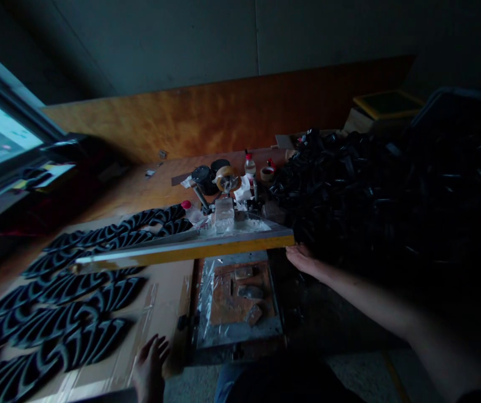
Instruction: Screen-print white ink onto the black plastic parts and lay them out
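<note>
Reaching forward, the right hand (301, 258) rests at the near corner of a raised printing screen frame (181, 252), its yellow edge just above the fingers; whether those fingers grip the frame or only touch it cannot be told in the dim light. Beyond that hand lies a large heap of black parts (374, 190). Below the tilted frame sits a metal base plate (240, 302) wrapped in clear film. The left hand (150, 366) lies flat on a pale board (160, 302), fingers loosely spread and holding nothing. Past those fingers, rows of black patterned pieces (68, 313) cover the board. Farther back on the wooden counter (139, 190) stand tape rolls (227, 178) and a small bottle (250, 167).
</note>
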{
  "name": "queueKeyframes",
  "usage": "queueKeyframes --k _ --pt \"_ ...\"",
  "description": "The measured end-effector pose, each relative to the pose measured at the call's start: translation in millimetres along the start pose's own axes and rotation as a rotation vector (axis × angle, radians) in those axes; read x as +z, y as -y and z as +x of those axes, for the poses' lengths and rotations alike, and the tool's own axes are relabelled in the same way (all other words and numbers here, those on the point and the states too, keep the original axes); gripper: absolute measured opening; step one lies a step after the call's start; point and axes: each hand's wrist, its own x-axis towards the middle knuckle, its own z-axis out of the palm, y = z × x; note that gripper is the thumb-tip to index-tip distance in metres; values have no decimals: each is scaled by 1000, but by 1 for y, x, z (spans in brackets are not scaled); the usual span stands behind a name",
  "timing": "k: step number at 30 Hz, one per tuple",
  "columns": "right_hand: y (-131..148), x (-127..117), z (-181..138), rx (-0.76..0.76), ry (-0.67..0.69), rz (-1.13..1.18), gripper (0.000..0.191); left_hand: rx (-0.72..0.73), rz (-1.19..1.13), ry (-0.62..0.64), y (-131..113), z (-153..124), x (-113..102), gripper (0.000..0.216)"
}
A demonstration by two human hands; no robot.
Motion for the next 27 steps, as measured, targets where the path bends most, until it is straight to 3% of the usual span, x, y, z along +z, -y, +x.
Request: queueKeyframes --k 3,8,11,14,16,19,23,27 --pt "-5 7 -25 -74 46 -56 27 -13 10 7 1 -1 -1 27" --pt "-15 4 -47 -128 -107 21 61 31 23 38 -9 -12 9 29" --pt "-24 -3 -52 -108 -229 167 54 70 22 65 -20 -15 20 34" --pt "-30 -12 -56 -3 -469 257 40 126 29 119 -33 -10 31 43" --pt "-25 -17 -58 86 -621 297 42 161 36 165 -42 -4 37 47" --pt "5 -16 -60 93 -654 325 39 198 29 222 -55 3 47 51" --pt "86 13 -55 -90 -456 145 25 236 29 286 -73 6 64 54" --pt "158 52 -36 -388 -245 4 24 270 22 347 -94 6 82 53"
